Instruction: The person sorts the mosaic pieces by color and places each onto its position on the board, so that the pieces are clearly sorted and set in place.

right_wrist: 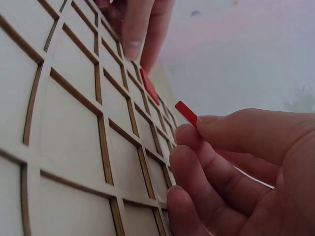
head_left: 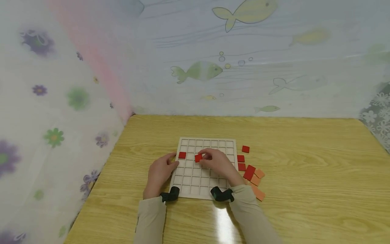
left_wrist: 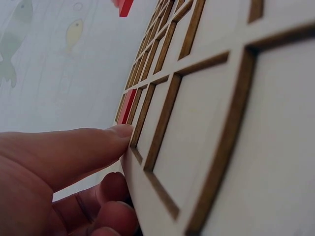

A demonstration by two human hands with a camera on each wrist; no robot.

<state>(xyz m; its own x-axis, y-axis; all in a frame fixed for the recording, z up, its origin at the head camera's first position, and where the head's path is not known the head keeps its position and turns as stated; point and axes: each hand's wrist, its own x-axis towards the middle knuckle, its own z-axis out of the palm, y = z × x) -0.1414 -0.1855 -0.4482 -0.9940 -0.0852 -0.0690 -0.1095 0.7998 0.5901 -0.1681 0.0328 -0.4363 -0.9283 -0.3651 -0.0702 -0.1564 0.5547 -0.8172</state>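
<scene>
A pale wooden grid board [head_left: 188,171] lies on the table, divided into square cells. One red square tile [head_left: 182,155] sits in a cell near its left edge. My left hand [head_left: 159,172] holds the board's left edge, thumb on the rim and fingers curled against the side in the left wrist view. Above the board, my right hand [head_left: 218,164] pinches another red square tile [right_wrist: 186,112] between thumb and index finger. That tile is tilted and apart from the grid in the right wrist view.
Right of the board lie loose red square tiles [head_left: 245,149], a red rectangular tile [head_left: 249,172] and several orange tiles [head_left: 258,194], some touching or overlapping. The wooden table [head_left: 310,169] meets a wall with painted fish [head_left: 204,70] behind and a flowered wall [head_left: 54,137] at left.
</scene>
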